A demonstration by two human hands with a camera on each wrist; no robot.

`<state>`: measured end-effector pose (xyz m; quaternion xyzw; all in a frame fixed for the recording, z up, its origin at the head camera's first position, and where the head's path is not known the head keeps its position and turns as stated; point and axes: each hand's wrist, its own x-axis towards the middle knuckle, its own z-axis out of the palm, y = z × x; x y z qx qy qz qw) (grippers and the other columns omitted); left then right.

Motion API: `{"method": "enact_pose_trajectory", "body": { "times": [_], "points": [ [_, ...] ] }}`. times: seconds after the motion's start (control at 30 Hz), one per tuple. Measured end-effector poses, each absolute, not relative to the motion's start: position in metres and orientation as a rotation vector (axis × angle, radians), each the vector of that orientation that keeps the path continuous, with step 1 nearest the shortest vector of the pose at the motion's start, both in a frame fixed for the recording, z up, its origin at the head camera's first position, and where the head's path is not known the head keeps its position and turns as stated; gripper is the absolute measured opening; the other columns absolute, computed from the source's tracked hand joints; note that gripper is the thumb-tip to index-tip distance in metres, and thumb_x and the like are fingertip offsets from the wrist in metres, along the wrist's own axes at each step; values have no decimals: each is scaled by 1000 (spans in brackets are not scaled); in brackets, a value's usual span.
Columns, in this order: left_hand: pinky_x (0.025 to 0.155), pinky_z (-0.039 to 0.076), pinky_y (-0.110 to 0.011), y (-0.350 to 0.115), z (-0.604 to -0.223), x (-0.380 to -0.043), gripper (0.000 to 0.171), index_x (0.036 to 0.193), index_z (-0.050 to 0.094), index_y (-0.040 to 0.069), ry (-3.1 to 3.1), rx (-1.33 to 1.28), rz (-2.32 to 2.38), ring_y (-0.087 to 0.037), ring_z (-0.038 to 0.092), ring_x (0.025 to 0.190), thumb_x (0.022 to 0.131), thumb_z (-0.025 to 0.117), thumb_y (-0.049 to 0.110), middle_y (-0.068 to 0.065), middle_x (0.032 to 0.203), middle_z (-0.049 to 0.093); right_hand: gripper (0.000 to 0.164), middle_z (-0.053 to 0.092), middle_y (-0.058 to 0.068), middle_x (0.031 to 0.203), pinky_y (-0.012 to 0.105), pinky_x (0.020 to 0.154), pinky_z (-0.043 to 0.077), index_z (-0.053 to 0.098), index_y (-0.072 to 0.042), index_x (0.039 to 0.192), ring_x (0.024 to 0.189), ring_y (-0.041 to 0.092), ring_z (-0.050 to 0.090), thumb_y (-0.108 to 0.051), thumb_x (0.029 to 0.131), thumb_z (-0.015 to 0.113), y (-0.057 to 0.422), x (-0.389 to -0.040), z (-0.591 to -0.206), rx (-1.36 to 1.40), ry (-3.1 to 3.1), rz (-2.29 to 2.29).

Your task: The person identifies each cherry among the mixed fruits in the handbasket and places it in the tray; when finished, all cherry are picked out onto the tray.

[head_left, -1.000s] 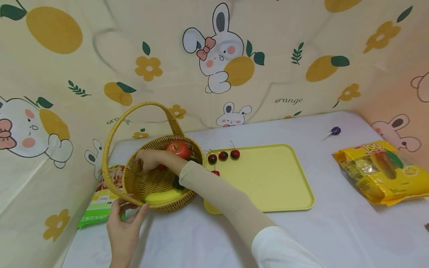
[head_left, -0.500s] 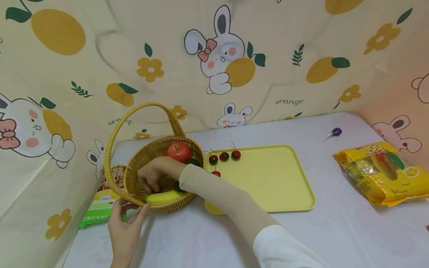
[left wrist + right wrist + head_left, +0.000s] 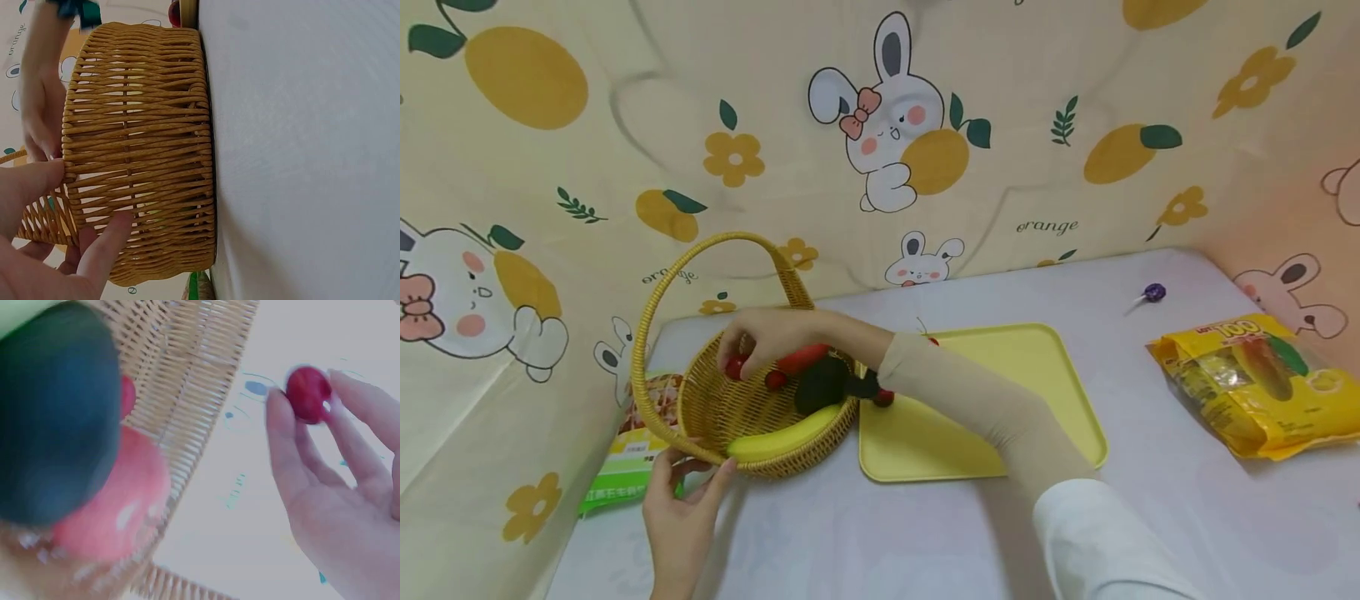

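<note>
A woven basket (image 3: pixel 700 408) with a tall handle stands on the white table. My left hand (image 3: pixel 688 475) grips its near rim, thumb and fingers (image 3: pixel 106 247) on the wicker wall (image 3: pixel 137 144). Over the basket, my right hand (image 3: pixel 735 357) pinches a small red cherry (image 3: pixel 733 367); in the right wrist view that cherry (image 3: pixel 307 394) sits between thumb and fingertips (image 3: pixel 280 419). Inside lie a banana (image 3: pixel 775 433), a dark green fruit (image 3: pixel 820 385), a red apple (image 3: pixel 801 358) and another cherry (image 3: pixel 775 380).
A yellow tray (image 3: pixel 1000 417) lies right of the basket, with a cherry (image 3: pixel 884 398) at its left edge. A green packet (image 3: pixel 621 458) pokes out beside the basket. A yellow snack bag (image 3: pixel 1255 383) and a lollipop (image 3: pixel 1152 292) lie far right. Patterned walls enclose the table.
My right hand has come up from the bottom of the basket with a cherry pinched in it. Its forearm now covers the row of cherries on the tray. The left hand stays put.
</note>
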<state>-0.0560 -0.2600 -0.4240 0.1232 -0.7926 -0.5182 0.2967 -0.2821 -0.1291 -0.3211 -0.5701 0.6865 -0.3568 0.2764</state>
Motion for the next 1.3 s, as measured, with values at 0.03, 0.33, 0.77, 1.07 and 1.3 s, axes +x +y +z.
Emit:
{"method": "enact_pose_trajectory", "body": {
  "times": [0.03,0.33,0.77,1.07,1.3],
  "points": [
    [71,59,-13,-260,-423,-56,45,119,55,-7,-2101,324,-1387,-12,58,94,81,77,-10,-10,112,55,23,69,8,111,21,84,55,71,0,112,96,15,62,1,89,71,-117,-283,-319,-1536,1866,-1019],
    [72,59,-14,-258,-420,-56,44,119,54,-8,-2116,324,-1376,-12,58,95,82,77,-9,-10,112,54,26,64,12,111,27,86,60,68,4,113,100,22,63,2,88,73,5,-266,-347,-1273,2213,-1487],
    [72,58,-12,-258,-421,-57,44,118,54,-7,-2127,346,-1362,-11,57,94,82,78,-7,-11,112,54,26,67,15,104,26,77,62,70,8,105,90,25,67,10,80,75,70,-246,-402,-1028,2312,-1377],
    [72,58,-11,-257,-421,-56,44,120,54,-6,-2139,374,-1358,-10,57,94,83,78,-6,-7,112,54,24,70,7,89,22,71,60,72,4,97,79,15,67,7,75,81,70,-248,-422,-1011,2420,-1208],
    [72,58,-11,-257,-420,-56,44,119,54,-6,-2139,383,-1361,-10,57,95,83,78,-5,-9,113,54,32,70,7,93,26,70,57,71,2,103,80,16,64,-1,74,86,67,-244,-417,-1077,2548,-975]
  ]
}}
